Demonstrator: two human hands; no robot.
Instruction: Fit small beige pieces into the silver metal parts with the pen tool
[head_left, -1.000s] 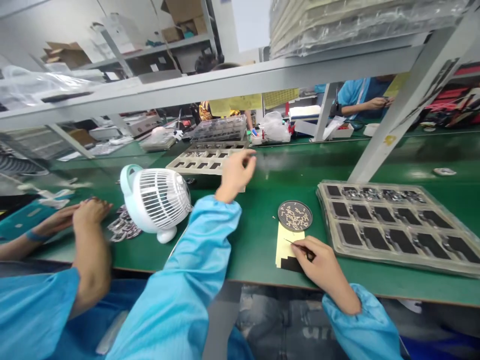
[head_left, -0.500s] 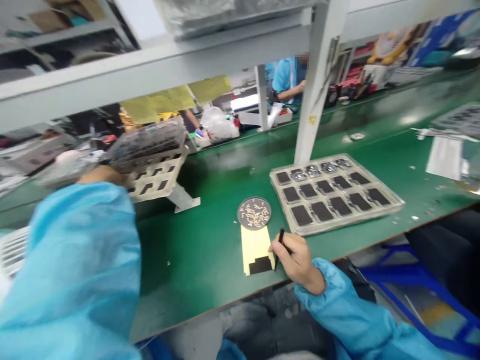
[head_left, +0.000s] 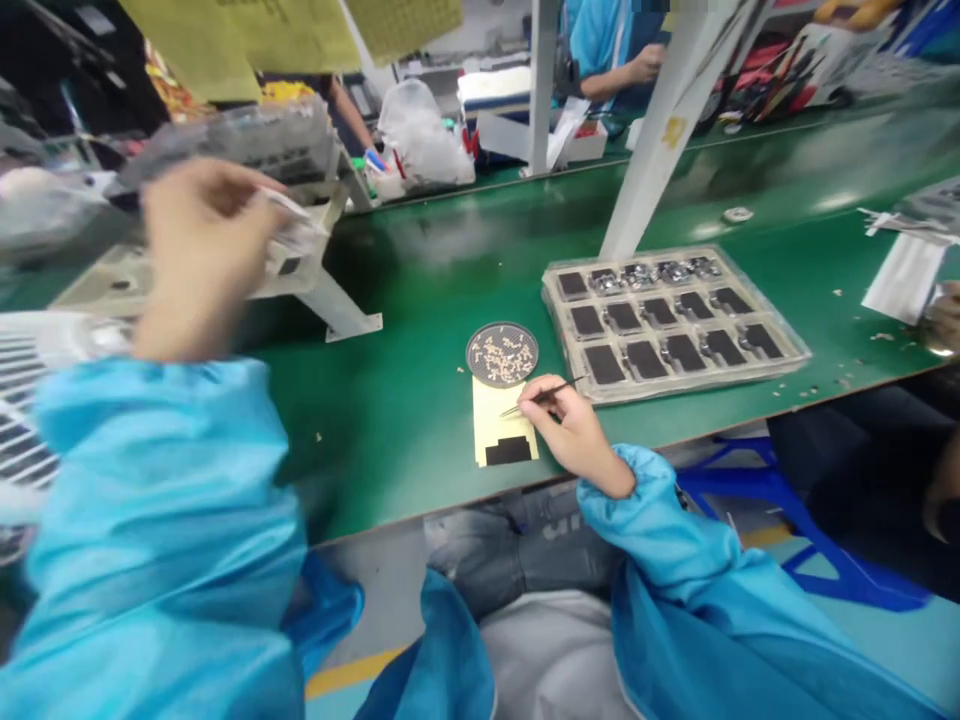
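Raised at the left, my left hand [head_left: 206, 250] is blurred by motion. Its fingers pinch a small silvery-white part [head_left: 298, 222], too smeared to name, above a pale tray [head_left: 97, 285] on a raised metal stand [head_left: 341, 308]. My right hand [head_left: 566, 425] holds dark tweezers [head_left: 546, 398], their tips pointing left over a yellow paper pad [head_left: 491, 410]. A black rectangular patch [head_left: 508, 451] covers the pad's lower end. Just beyond the pad lies a round dark dish [head_left: 502, 352] with many tiny pale pieces in it.
A pale compartment tray [head_left: 682, 376] with dark pads stands to the right, silvery parts in its back row. Behind it rises a metal post [head_left: 652, 170]. A white slatted appliance [head_left: 26, 410] sits at the left. A person in blue [head_left: 615, 60] is across the bench.
My left hand has come up from the tray at the left with the small silvery part. My right hand has turned the tweezers from upright to slanting over the pad. The view has tilted down.
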